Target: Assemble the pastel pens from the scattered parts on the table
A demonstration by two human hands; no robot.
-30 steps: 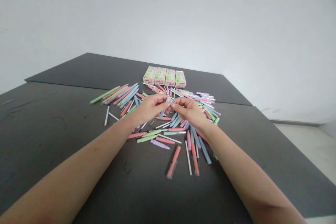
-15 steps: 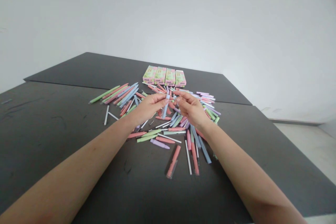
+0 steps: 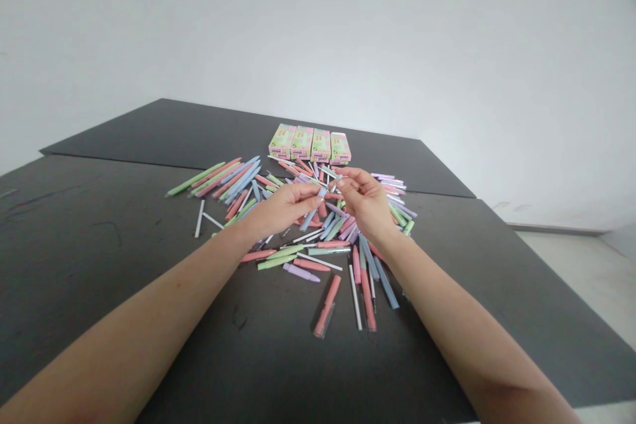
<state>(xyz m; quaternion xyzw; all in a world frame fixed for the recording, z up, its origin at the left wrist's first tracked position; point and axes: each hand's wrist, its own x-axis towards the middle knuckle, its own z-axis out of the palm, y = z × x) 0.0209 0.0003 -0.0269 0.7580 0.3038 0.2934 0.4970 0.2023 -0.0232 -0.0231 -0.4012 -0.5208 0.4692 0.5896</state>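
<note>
My left hand (image 3: 285, 209) is closed, thumb and fingers pinching a light-blue pen barrel (image 3: 309, 218). The barrel slants down to the left, with its upper end showing above the thumb. Just to the right, my right hand (image 3: 366, 202) is closed in a pinch at a small light-blue piece (image 3: 339, 177), too small to name surely. A short gap separates the two hands' fingertips. Below and around them lie loose pen parts: purple barrels (image 3: 301, 272), coral barrels (image 3: 312, 265), green barrels (image 3: 277, 262) and white refills (image 3: 354, 298).
Several green and pink boxes (image 3: 300, 142) stand in a row behind the pile. At the left lies a bundle of longer pens (image 3: 218, 177). A coral pen with a clear cap (image 3: 326, 306) lies nearest me. A seam crosses the dark table (image 3: 89, 238); a pale wall rises behind.
My hands have drawn slightly apart. The blue barrel in my left hand has tilted from nearly upright to a slant, and my right fingertips have risen a little.
</note>
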